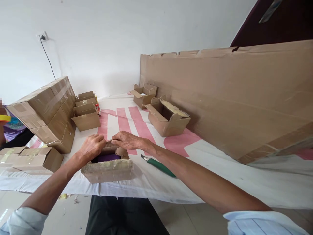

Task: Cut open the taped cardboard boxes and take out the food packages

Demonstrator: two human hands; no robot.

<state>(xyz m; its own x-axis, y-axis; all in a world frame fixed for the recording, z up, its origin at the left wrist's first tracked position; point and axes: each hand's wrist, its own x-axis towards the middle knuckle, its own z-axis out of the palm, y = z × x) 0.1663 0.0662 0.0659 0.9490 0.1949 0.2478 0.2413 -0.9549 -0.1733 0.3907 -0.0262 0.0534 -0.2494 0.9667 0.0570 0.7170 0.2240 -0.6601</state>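
A small open cardboard box (107, 173) stands at the table's front edge, tape along its near rim. Something purple (106, 158) lies inside; what it is I cannot make out. My left hand (93, 147) is closed on the left end of the box's far edge. Close beside it, my right hand (128, 141) grips the same far edge, fingers curled over it, with the fingertips partly hidden. Under my right forearm lies a green-handled utility knife (160, 166), its blade pointing toward the box.
Stacked taped cartons (52, 111) rise at the left, with closed boxes (34, 158) before them. Several open boxes (88, 121) stand behind. Two more open boxes, one nearer (167, 122) and one farther (143, 96), sit by a large cardboard sheet (227, 98). A person's arm (2, 130) shows far left.
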